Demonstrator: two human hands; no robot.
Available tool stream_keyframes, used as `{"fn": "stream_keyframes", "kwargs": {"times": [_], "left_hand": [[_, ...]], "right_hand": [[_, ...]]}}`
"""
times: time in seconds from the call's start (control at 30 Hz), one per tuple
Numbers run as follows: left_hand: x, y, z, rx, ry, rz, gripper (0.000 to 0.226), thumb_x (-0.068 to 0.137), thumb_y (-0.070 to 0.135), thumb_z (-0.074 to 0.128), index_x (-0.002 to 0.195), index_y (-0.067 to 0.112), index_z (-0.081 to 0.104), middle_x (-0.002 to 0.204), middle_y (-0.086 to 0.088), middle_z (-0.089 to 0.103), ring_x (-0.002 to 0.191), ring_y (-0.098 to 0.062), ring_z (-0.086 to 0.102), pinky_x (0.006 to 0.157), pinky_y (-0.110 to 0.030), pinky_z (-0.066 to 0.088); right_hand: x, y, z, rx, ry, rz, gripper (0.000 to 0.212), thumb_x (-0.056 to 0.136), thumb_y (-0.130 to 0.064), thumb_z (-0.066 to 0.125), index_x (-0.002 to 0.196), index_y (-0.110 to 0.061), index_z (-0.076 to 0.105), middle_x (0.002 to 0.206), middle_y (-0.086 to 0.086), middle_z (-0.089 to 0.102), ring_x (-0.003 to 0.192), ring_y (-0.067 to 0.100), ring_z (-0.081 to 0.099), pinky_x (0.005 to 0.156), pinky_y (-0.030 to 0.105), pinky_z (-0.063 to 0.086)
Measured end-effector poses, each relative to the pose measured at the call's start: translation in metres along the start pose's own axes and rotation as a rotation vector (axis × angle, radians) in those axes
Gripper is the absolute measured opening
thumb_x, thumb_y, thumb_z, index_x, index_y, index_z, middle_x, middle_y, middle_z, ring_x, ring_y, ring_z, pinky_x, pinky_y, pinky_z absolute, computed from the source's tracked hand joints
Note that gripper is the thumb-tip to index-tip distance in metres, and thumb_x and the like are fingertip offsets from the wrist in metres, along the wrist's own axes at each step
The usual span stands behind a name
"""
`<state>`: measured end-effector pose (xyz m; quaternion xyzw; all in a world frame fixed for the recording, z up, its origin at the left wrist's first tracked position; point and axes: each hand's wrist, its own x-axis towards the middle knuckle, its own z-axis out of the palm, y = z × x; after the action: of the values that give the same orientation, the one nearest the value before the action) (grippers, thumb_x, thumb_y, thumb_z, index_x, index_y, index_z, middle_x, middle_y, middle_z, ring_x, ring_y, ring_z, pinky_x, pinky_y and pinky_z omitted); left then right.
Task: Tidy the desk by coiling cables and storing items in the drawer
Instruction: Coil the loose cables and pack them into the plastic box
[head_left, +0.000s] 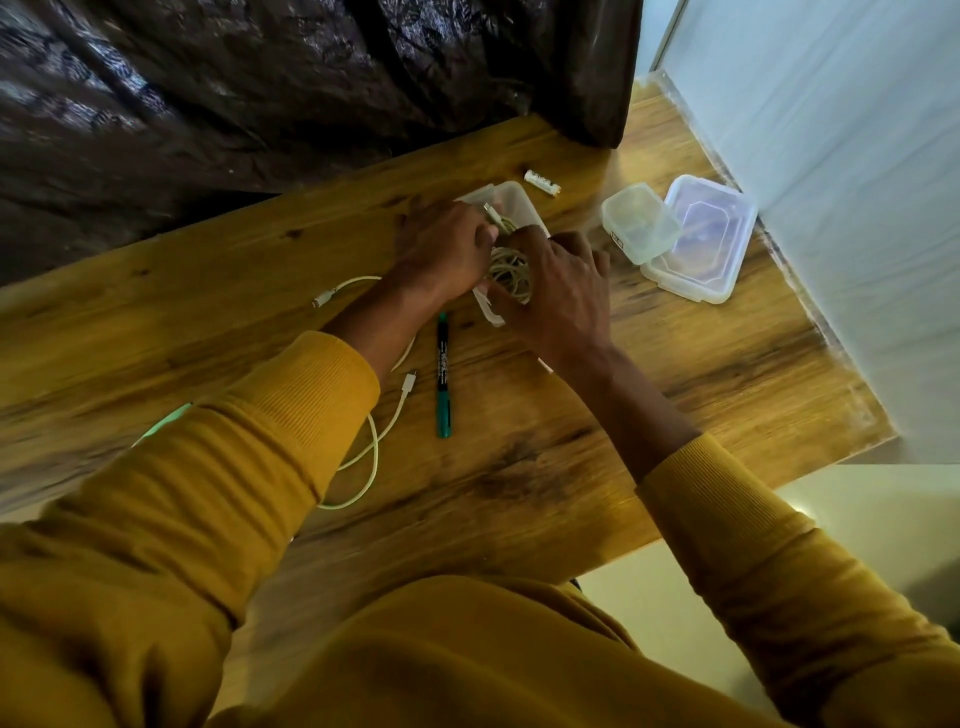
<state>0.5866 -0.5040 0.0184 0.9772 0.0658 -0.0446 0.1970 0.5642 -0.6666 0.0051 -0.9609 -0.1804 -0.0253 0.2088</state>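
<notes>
Pressing a coiled cable (511, 273) into a clear container (511, 200) on the desk (571, 467), your left hand (441, 249) and right hand (558, 296) both curl around the bundle, hiding most of it and the container's near wall. A loose white cable (375, 441) runs under your left sleeve (218, 478), its middle hidden. A green marker (443, 374) lies between your forearms. A battery (542, 182) and two more clear containers (691, 244) sit beyond.

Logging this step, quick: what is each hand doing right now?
Left hand: closed on the coiled cable, pressing it into the clear container.
Right hand: fingers curled on the same coil.
</notes>
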Motion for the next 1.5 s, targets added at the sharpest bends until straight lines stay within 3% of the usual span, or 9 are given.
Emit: {"fn": "stream_keyframes", "kwargs": {"times": [0.2, 0.27, 0.4, 0.57, 0.67, 0.83, 0.93, 1.1, 1.5], "left_hand": [[-0.001, 0.003, -0.013, -0.109, -0.073, 0.019, 0.041, 0.097, 0.057, 0.053, 0.100, 0.027, 0.081, 0.101, 0.004, 0.079, 0.100, -0.018, 0.071, 0.103, -0.047, 0.050], [-0.001, 0.000, -0.018, -0.172, -0.146, 0.014, 0.028, 0.095, 0.048, 0.068, 0.110, 0.027, 0.079, 0.110, 0.004, 0.077, 0.103, -0.015, 0.069, 0.101, -0.042, 0.053], [-0.004, -0.007, -0.027, -0.206, -0.263, 0.032, 0.053, 0.086, 0.039, 0.082, 0.135, 0.025, 0.067, 0.131, 0.002, 0.069, 0.119, -0.016, 0.063, 0.099, -0.038, 0.053], [-0.004, -0.016, -0.025, -0.237, -0.223, 0.077, 0.061, 0.082, 0.035, 0.087, 0.137, 0.021, 0.066, 0.140, 0.002, 0.066, 0.124, -0.011, 0.062, 0.093, -0.026, 0.049], [-0.006, -0.017, -0.018, -0.249, -0.174, 0.061, 0.056, 0.081, 0.032, 0.088, 0.132, 0.019, 0.070, 0.135, 0.002, 0.069, 0.121, -0.010, 0.064, 0.095, -0.027, 0.052], [-0.008, -0.015, -0.008, -0.289, -0.095, 0.029, 0.044, 0.084, 0.025, 0.087, 0.125, 0.020, 0.074, 0.128, 0.002, 0.073, 0.111, -0.005, 0.063, 0.086, -0.019, 0.049], [-0.012, -0.012, -0.004, -0.338, -0.046, -0.003, 0.038, 0.084, 0.027, 0.086, 0.119, 0.023, 0.076, 0.117, 0.006, 0.075, 0.101, -0.002, 0.064, 0.086, -0.023, 0.054], [-0.015, -0.006, 0.004, -0.353, 0.076, -0.027, 0.027, 0.082, 0.031, 0.087, 0.107, 0.026, 0.079, 0.108, 0.010, 0.076, 0.103, -0.008, 0.066, 0.096, -0.038, 0.054], [-0.025, 0.001, 0.025, -0.407, 0.195, -0.041, 0.024, 0.078, 0.046, 0.078, 0.095, 0.029, 0.075, 0.088, 0.019, 0.068, 0.090, -0.013, 0.070, 0.091, -0.051, 0.057]], "right_hand": [[-0.001, 0.000, 0.001, -0.026, 0.015, -0.019, 0.058, 0.089, -0.066, 0.061, 0.127, -0.022, 0.060, 0.123, -0.001, 0.073, 0.127, 0.026, 0.053, 0.097, 0.041, 0.032], [-0.001, 0.001, 0.001, -0.021, 0.019, -0.019, 0.053, 0.090, -0.063, 0.063, 0.124, -0.022, 0.063, 0.122, -0.001, 0.074, 0.127, 0.025, 0.053, 0.096, 0.040, 0.031], [0.000, 0.002, 0.000, 0.008, 0.010, -0.017, 0.049, 0.089, -0.055, 0.066, 0.126, -0.024, 0.064, 0.122, -0.002, 0.074, 0.128, 0.024, 0.051, 0.097, 0.038, 0.029], [0.006, 0.010, -0.007, 0.088, -0.065, -0.029, 0.048, 0.088, -0.049, 0.071, 0.129, -0.026, 0.064, 0.125, 0.000, 0.072, 0.129, 0.024, 0.050, 0.100, 0.036, 0.030], [0.009, 0.020, -0.016, 0.158, -0.149, -0.054, 0.053, 0.085, -0.031, 0.076, 0.136, -0.027, 0.060, 0.131, -0.002, 0.069, 0.131, 0.024, 0.048, 0.098, 0.030, 0.026], [0.011, 0.027, -0.031, 0.209, -0.201, -0.061, 0.057, 0.089, -0.004, 0.070, 0.141, -0.024, 0.059, 0.139, 0.004, 0.064, 0.132, 0.025, 0.050, 0.102, 0.034, 0.042], [0.011, 0.027, -0.031, 0.169, -0.193, -0.047, 0.055, 0.092, -0.002, 0.066, 0.142, -0.025, 0.060, 0.138, 0.011, 0.061, 0.129, 0.026, 0.054, 0.096, 0.028, 0.041], [0.010, 0.023, -0.033, 0.152, -0.154, -0.059, 0.054, 0.093, 0.003, 0.065, 0.140, -0.023, 0.064, 0.138, 0.012, 0.064, 0.127, 0.028, 0.055, 0.100, 0.037, 0.047], [0.010, 0.017, -0.028, 0.130, -0.226, -0.079, 0.062, 0.082, -0.043, 0.082, 0.137, -0.022, 0.065, 0.133, 0.004, 0.069, 0.131, 0.028, 0.051, 0.105, 0.046, 0.041]]}}
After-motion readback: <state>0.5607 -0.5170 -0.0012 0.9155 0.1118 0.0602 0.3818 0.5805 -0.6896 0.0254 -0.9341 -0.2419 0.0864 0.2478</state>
